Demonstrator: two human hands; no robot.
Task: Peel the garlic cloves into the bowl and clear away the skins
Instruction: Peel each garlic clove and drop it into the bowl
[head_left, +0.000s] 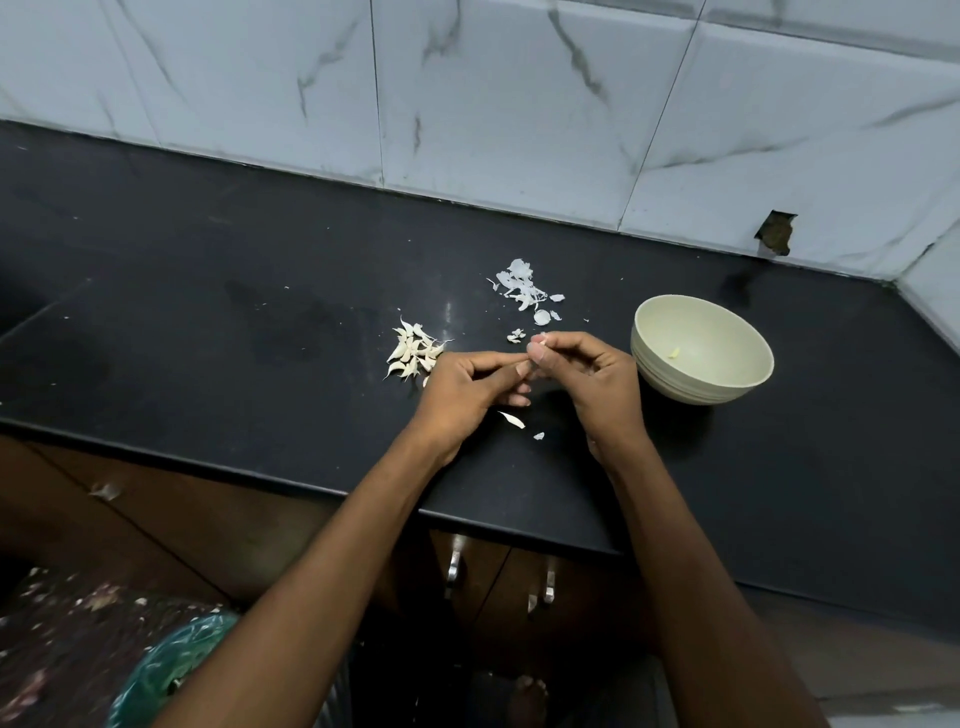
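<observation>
While both hands are being held together over the black countertop (260, 291), a garlic clove (540, 340) is being pinched at the fingertips of the right hand (587, 374). Left hand (472, 387) fingers are being curled in toward the same clove, thumb tip touching it; exact grasp there cannot be told. Unpeeled cloves (413, 356) are being kept in a small heap just left of the left hand. Loose skins (522, 288) are being left scattered behind the hands, toward the marble-tiled wall (519, 104). Two more scraps (511, 420) are lying on the counter under the hands. The cream bowl (727, 387) is sitting upright just right of the right hand, one small pale piece (674, 353) inside.
</observation>
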